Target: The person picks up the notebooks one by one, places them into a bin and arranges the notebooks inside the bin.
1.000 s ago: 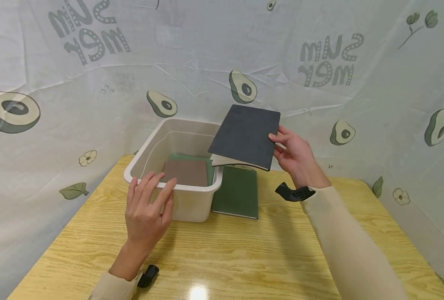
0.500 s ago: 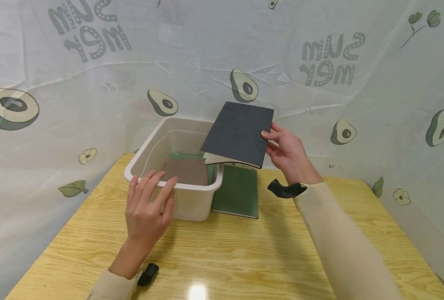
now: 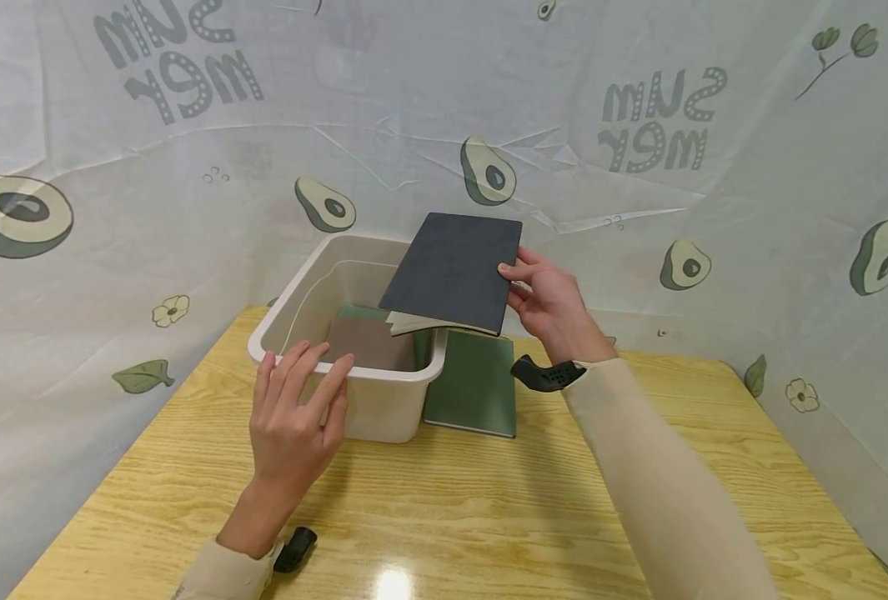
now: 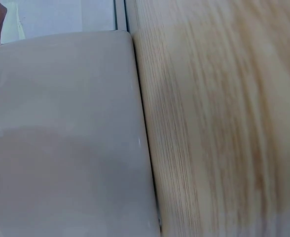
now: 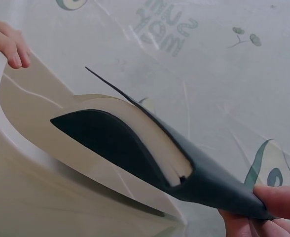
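My right hand [image 3: 552, 304] pinches a dark notebook [image 3: 454, 271] by its right edge, thumb on the cover and fingers beneath. The notebook is tilted over the right rim of a white plastic bin [image 3: 379, 408]. Its free end sags open in the right wrist view, where pages [image 5: 150, 133] show between the covers. My left hand [image 3: 297, 421] holds the bin's near rim, fingertips hooked over the inside. Within the bin lie a brown notebook [image 3: 368, 343] and, partly under it, a green one [image 3: 361, 312].
A dark green notebook [image 3: 471, 383] lies flat on the wooden table [image 3: 444, 517], close against the bin's right side. A printed cloth [image 3: 413, 92] with avocados hangs behind and along both sides of the table.
My right hand has carried the dark notebook leftward, so it covers more of the bin's opening. The left hand and the bin have stayed in place.
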A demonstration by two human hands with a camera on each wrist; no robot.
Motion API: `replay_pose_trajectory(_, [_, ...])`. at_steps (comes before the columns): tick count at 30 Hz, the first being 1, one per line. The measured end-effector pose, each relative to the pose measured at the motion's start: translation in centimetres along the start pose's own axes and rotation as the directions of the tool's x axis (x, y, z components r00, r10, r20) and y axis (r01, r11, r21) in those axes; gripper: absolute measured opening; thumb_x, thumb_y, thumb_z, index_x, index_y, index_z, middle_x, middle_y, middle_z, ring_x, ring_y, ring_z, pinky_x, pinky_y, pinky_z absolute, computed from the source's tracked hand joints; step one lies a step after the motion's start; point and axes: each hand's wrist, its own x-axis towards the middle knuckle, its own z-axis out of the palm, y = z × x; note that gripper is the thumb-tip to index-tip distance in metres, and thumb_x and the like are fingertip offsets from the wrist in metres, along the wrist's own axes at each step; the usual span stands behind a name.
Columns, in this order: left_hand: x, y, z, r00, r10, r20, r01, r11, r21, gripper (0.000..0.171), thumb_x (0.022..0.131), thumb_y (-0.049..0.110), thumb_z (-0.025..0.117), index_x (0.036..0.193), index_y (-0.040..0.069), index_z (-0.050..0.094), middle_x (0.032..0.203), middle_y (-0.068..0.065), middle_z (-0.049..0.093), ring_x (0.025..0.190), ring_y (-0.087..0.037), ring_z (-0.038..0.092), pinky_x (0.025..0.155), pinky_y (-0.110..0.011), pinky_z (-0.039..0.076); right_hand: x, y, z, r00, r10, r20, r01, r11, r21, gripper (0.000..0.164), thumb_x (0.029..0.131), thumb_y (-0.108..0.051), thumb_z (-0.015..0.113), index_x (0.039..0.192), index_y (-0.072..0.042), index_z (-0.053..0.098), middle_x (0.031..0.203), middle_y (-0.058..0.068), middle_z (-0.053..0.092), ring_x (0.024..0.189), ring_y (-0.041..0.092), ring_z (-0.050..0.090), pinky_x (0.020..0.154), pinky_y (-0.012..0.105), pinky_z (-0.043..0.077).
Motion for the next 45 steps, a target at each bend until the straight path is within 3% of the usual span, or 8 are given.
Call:
replay_pose_trajectory(8, [-0.1,-0.2,-0.1,1.0,-0.001,-0.004,0.001,1.0,-0.009,0.028,0.105,0.023,0.059,0.116,0.012,0.082,0.119,-0.021,0.077,0.117,-0.043,0.07,0.111,-0.067,0.046,0.3,1.4,1.4,1.0,-0.012,-0.027,0.012,1.0,-0.026,0.063,0.102,0.007,0.059,0.159,-0.016,0.05,0.16,0.006,0.054,0.107,0.02,0.067,0.081,0.02,0.061])
replay_pose_trajectory(16, [-0.1,-0.4,-0.3,1.0,-0.004,0.0,0.004,1.0,-0.014,0.028,0.105,0.023,0.058,0.117,0.012,0.082,0.12,-0.021,0.077,0.118,-0.043,0.07,0.113,-0.065,0.045,0.5,3.1,3.3,0.999,-0.007,-0.036,0.005,0.999,-0.039,0.063,0.099,0.008,0.064,0.156,-0.016,0.054,0.154,0.004,0.063,0.119,0.026,0.072,0.108,0.034,0.056])
replay_pose_trajectory(24, [-0.3,-0.6,-0.1,1.0,0.004,-0.024,-0.004,1.0,-0.022,0.028,0.105,0.023,0.059,0.117,0.012,0.082,0.12,-0.021,0.077,0.117,-0.044,0.07,0.113,-0.065,0.045,0.7,4.6,5.4,0.998,-0.058,-0.03,0.056,0.997,-0.05,0.061,0.095,0.011,0.067,0.152,-0.012,0.059,0.146,0.008,0.069,0.097,0.02,0.078,0.095,0.034,0.063])
replay_pose_trajectory(30, [-0.4,-0.7,0.0,0.999,0.006,-0.031,-0.007,0.999,-0.037,0.028,0.105,0.023,0.059,0.117,0.012,0.082,0.12,-0.021,0.077,0.117,-0.044,0.07,0.115,-0.063,0.044,0.8,5.8,7.1,0.996,-0.092,-0.021,0.09,0.993,-0.075,0.062,0.093,0.014,0.065,0.151,-0.01,0.06,0.142,0.011,0.071,0.116,0.03,0.077,0.077,0.028,0.065])
replay_pose_trajectory(36, [-0.3,-0.6,0.1,0.999,0.007,-0.037,-0.009,0.999,-0.043,0.027,0.105,0.022,0.059,0.117,0.012,0.082,0.121,-0.021,0.077,0.117,-0.044,0.07,0.115,-0.063,0.044,1.0,6.8,8.6,0.996,-0.082,-0.025,0.079,0.993,-0.091,0.066,0.09,0.017,0.065,0.15,-0.009,0.061,0.139,0.014,0.072,0.121,0.037,0.073,0.082,0.035,0.064])
replay_pose_trajectory(45, [-0.5,-0.8,-0.1,1.0,0.003,-0.009,-0.003,0.999,-0.035,0.029,0.106,0.023,0.058,0.119,0.012,0.081,0.122,-0.021,0.076,0.119,-0.044,0.069,0.114,-0.066,0.044,0.8,7.7,10.4,0.994,-0.1,-0.036,0.092,0.976,-0.196,0.061,0.09,0.014,0.068,0.146,-0.01,0.065,0.134,0.013,0.075,0.107,0.031,0.08,0.09,0.039,0.064])
